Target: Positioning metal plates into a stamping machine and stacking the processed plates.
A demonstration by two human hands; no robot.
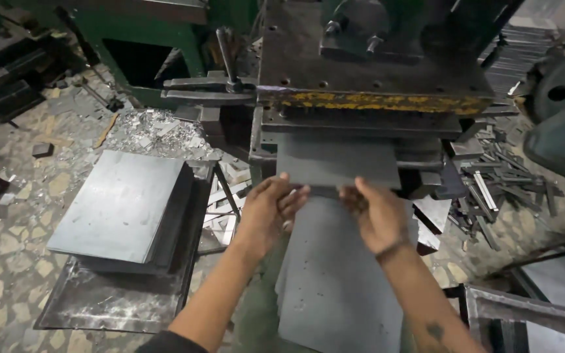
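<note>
A grey metal sheet [338,163] lies flat in the mouth of a heavy press [367,72], under its yellow-streaked block. My left hand [271,208] grips the sheet's near left edge, fingers on top. My right hand [377,212] holds the near edge at its right, a band on the wrist. Below the hands a longer grey sheet [335,281] slopes down toward me.
A stack of grey sheets [122,209] rests on a low metal tray [106,304] at the left. Shiny metal scrap [155,131] litters the floor behind it. Cut strips [501,180] pile up at the right, and a metal frame [531,314] stands at the lower right.
</note>
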